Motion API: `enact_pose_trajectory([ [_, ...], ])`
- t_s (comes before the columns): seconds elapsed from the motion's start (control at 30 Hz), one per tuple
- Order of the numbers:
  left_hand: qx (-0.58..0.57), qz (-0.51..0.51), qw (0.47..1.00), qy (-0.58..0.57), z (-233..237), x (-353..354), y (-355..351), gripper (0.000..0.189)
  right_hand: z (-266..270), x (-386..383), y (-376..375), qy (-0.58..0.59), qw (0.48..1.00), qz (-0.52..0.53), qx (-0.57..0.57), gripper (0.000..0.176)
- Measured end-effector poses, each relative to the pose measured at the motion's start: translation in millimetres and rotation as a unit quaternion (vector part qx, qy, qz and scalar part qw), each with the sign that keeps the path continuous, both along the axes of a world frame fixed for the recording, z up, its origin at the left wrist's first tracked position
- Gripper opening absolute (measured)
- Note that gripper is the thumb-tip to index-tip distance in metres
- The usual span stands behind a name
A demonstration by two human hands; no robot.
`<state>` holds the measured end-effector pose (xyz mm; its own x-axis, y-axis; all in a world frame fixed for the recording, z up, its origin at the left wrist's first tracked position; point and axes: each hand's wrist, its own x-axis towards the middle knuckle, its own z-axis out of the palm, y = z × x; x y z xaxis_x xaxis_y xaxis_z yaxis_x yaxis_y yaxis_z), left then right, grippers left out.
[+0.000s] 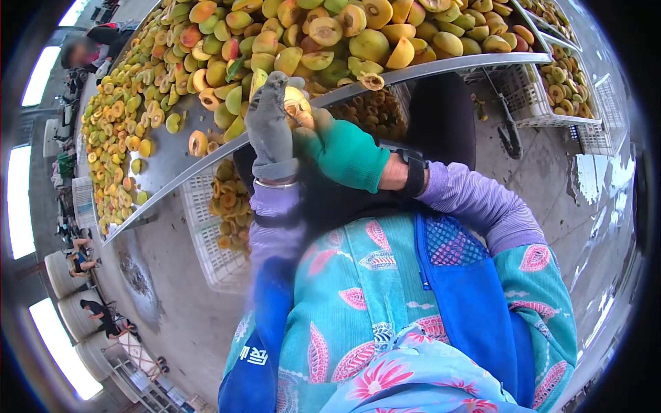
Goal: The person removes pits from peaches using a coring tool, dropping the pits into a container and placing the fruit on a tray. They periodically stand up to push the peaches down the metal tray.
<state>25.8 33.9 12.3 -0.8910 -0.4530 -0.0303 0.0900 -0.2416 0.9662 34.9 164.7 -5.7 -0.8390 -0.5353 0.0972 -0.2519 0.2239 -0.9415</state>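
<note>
Left hand (270, 131) (grey glove) and right hand (344, 155) grip one fruit (297, 104) together, fingers closed, just at the worktop (172, 162) edge. Many halved fruits (113, 110) already lie there and whole fruits (370, 43) remain: underway, I judge.

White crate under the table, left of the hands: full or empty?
Partly full: the white crate holds a heap of fruit pieces at its far end, while bare lattice shows at its near end.

Fisheye distortion bends the table rim (427, 67) and leaves the corners black. Daylight comes from blown-out windows (21, 199) along the left edge, and there is pale glare on the floor (599, 179). The left hand (272, 131), right hand (344, 155) and the fruit (297, 107) between them look slightly soft, perhaps from motion.
</note>
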Motion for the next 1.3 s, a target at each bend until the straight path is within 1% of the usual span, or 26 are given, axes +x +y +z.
enact_pose_trajectory([
  [0.13,-0.089,0.026,0.995,-0.038,9,1,11,0.021,-8,4,-5,-0.038,0.999,-0.023,-0.014,0.036],
  [0.17,-0.195,-0.027,0.98,0.01,3,-5,1,0.021,-12,1,-6,-0.046,0.998,-0.017,-0.039,0.037],
  [0.23,-0.392,-0.129,0.905,0.103,-3,-12,-20,0.022,-15,-2,-8,-0.11,0.992,0.005,-0.068,0.038],
  [0.27,-0.497,-0.195,0.84,0.102,5,-11,-26,0.027,-13,-3,-9,-0.164,0.984,0.018,-0.071,0.038],
  [0.3,-0.389,-0.227,0.893,0.021,7,-15,-28,0.028,-8,-5,-8,-0.215,0.973,0.031,-0.075,0.038],
  [0.33,-0.274,-0.253,0.926,-0.056,9,-25,-29,0.029,27,-3,1,-0.366,0.924,0.053,-0.1,0.037],
  [0.37,-0.153,-0.274,0.94,-0.131,13,-32,-29,0.03,27,-5,1,-0.467,0.857,0.096,-0.196,0.036],
  [0.4,-0.079,-0.289,0.94,-0.164,29,-27,-17,0.034,26,-7,-1,-0.557,0.767,0.137,-0.287,0.036],
  [0.43,-0.028,-0.251,0.957,-0.145,29,-27,-9,0.034,25,-8,-3,-0.633,0.656,0.176,-0.372,0.035],
  [0.5,0.073,-0.166,0.977,-0.11,26,-22,5,0.036,25,-11,1,-0.607,0.673,0.186,-0.378,0.034],
  [0.53,0.088,-0.097,0.985,-0.114,29,-14,15,0.043,26,-12,5,-0.596,0.681,0.192,-0.38,0.033],
  [0.63,0.194,-0.012,0.981,-0.002,12,2,1,0.046,36,-10,17,-0.575,0.681,0.23,-0.391,0.031],
  [0.7,0.099,0.048,0.993,-0.039,11,50,-35,0.042,31,-9,26,-0.575,0.669,0.264,-0.389,0.031],
  [0.77,-0.004,0.107,0.991,-0.075,29,97,-85,0.038,19,-7,42,-0.617,0.703,0.198,-0.295,0.035],
  [0.8,-0.192,0.129,0.955,-0.186,38,98,-107,0.037,-4,-12,40,-0.668,0.677,0.151,-0.27,0.035],
  [0.83,-0.362,0.143,0.872,-0.298,44,102,-126,0.035,-39,-7,36,-0.721,0.644,0.096,-0.239,0.036],
  [0.87,-0.51,0.147,0.749,-0.396,47,105,-143,0.034,-57,-1,34,-0.768,0.608,0.037,-0.201,0.037],
  [0.93,-0.725,0.114,0.638,-0.232,28,83,-188,0.029,-28,4,21,-0.689,0.706,0.052,-0.154,0.038],
  [0.97,-0.726,0.087,0.617,-0.291,-1,64,-210,0.028,-16,9,17,-0.647,0.749,0.057,-0.13,0.039],
  [1.0,-0.726,0.059,0.591,-0.345,-35,38,-232,0.028,-14,7,17,-0.639,0.744,0.097,-0.169,0.039],
  [1.03,-0.726,0.03,0.562,-0.395,-50,19,-245,0.028,-9,6,14,-0.584,0.794,0.084,-0.145,0.039],
  [1.13,-0.685,0.006,0.668,-0.292,-32,22,-255,0.027,17,-1,-1,-0.418,0.905,0.047,-0.061,0.043],
  [1.17,-0.554,0.01,0.792,-0.257,-17,30,-231,0.027,20,-5,-7,-0.316,0.945,0.044,-0.066,0.044],
  [1.2,-0.403,0.014,0.888,-0.219,7,38,-189,0.027,20,-7,-16,-0.213,0.974,0.042,-0.068,0.046],
  [1.23,-0.236,0.023,0.955,-0.176,16,43,-155,0.027,19,-7,-25,-0.108,0.991,0.043,-0.067,0.047],
  [1.3,0.012,-0.015,0.998,-0.052,4,42,-121,0.028,14,-14,-51,-0.111,0.991,0.034,-0.065,0.048],
])
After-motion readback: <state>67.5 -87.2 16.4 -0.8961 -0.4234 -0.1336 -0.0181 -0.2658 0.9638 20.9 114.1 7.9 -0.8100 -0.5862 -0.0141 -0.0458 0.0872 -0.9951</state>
